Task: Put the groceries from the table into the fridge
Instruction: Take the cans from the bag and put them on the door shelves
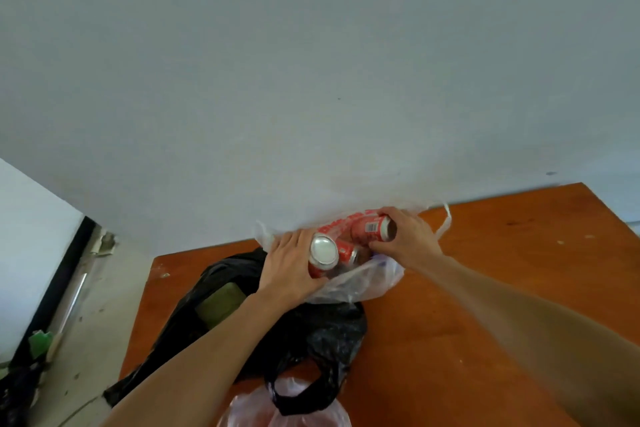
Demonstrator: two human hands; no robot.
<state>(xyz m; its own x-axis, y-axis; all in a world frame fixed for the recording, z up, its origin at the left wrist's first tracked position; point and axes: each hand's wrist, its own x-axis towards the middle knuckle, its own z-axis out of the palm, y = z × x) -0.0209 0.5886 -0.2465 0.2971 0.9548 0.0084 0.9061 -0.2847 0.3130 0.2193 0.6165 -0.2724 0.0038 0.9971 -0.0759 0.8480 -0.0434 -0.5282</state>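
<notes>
Carefully now: left hand [289,267] and right hand [405,236] each clutching a can above the bag [360,284], liable to slip if snagged.

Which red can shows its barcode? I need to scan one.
The red can gripped by the right hand, farthest back over the white bag. The left hand's can shows only its silver end.

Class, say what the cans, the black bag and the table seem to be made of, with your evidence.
Cans: likely aluminium, with a shiny silver end and red printed sides. Black bag: thin glossy plastic, crinkled. Table: probably varnished wood or laminate, smooth orange-brown.
</notes>
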